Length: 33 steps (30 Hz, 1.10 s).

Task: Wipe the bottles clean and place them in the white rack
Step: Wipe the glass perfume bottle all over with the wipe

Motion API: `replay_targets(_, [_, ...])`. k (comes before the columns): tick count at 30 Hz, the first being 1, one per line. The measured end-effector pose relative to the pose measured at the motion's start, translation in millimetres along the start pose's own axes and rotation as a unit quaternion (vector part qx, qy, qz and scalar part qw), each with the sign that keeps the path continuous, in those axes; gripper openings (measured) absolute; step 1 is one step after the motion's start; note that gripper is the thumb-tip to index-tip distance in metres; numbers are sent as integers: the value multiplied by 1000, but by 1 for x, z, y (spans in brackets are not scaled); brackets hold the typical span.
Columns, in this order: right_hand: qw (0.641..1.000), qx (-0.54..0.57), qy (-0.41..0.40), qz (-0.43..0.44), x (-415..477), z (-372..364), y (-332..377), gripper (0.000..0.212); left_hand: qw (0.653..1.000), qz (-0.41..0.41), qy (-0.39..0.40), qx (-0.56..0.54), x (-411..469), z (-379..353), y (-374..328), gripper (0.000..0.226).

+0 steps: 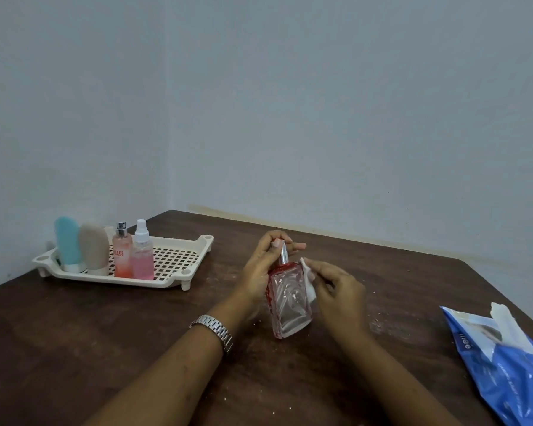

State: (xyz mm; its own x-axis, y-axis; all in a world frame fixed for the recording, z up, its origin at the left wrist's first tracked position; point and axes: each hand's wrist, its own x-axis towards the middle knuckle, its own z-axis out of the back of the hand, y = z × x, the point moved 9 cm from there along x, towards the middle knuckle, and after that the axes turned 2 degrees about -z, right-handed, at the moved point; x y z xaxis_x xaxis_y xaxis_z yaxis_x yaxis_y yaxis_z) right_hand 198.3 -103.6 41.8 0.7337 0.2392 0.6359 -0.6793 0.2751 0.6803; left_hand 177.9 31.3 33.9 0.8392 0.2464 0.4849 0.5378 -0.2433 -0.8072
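A clear glass perfume bottle with red edges (290, 302) is held tilted above the middle of the brown table. My left hand (260, 269) grips it around the silver spray neck and shoulder. My right hand (336, 290) presses a small white wipe (309, 278) against the bottle's right side. The white rack (179, 272) stands at the table's far left. In its left part stand a blue tube (67, 244), a beige tube (94, 249), an orange-pink spray bottle (122, 256) and a pink spray bottle (142, 253).
A blue wipes pack (505, 367) with a white sheet sticking out lies at the table's right edge. White crumbs are scattered on the dark wooden table (105, 333). Grey walls meet in a corner behind the rack. A metal watch sits on my left wrist.
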Motion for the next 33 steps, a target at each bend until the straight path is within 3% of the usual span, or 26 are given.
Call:
replay_targets(4, [996, -28, 25, 85, -4, -8, 18, 30, 1000, -8, -21, -3, 1, 4, 1, 18])
replay_targets(11, [991, -88, 100, 27, -11, -12, -13, 25, 998, 1, -62, 27, 3, 20, 6, 22])
replay_targets(15, [993, -82, 69, 58, -10, -13, 6, 29, 999, 6, -44, 3, 2, 14, 6, 21])
replay_targets(20, [992, -26, 91, 81, -14, -20, 22, 34, 999, 13, -24, -21, 1, 9, 5, 20])
replay_targets(24, [994, -67, 42, 76, -10, -12, 16, 32, 1000, 27, -3, -9, 1, 5, 4, 20])
replay_targets(29, [985, -86, -5, 148, -17, -3, 34, 35, 998, 44, 32, 13, -2, -2, -2, 34])
replay_targets(33, [971, -93, 0, 218, -28, -3, 56, 29, 996, 52, 60, 43, -3, -8, -5, 33])
